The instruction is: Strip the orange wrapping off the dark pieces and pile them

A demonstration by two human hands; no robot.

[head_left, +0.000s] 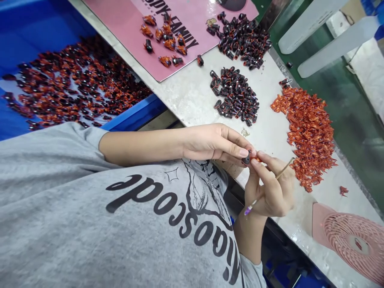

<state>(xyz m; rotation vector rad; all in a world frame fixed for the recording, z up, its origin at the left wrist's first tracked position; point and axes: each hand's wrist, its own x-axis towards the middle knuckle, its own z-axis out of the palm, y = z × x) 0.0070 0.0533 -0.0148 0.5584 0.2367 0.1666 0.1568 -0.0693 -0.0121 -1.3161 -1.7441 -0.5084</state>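
Note:
My left hand (220,143) pinches a small black piece (246,157) with an orange edge between thumb and fingers. Facing it, my right hand (271,186) grips a small orange piece (256,159) that meets the black one; the fingers hide most of both. A thin stick with a purple tip (248,210), perhaps a brush, is tucked through my right hand. Close by on the worktable (186,94) lie a heap of black pieces (235,96) and a large heap of orange spiky pieces (312,138).
Another black heap (244,40) sits farther back. Several joined orange-and-black pieces (169,42) rest on a pink mat (126,20). A blue bin (135,114) beside the table holds many more. A pink fan (355,242) lies at the right, near one loose orange piece (343,191).

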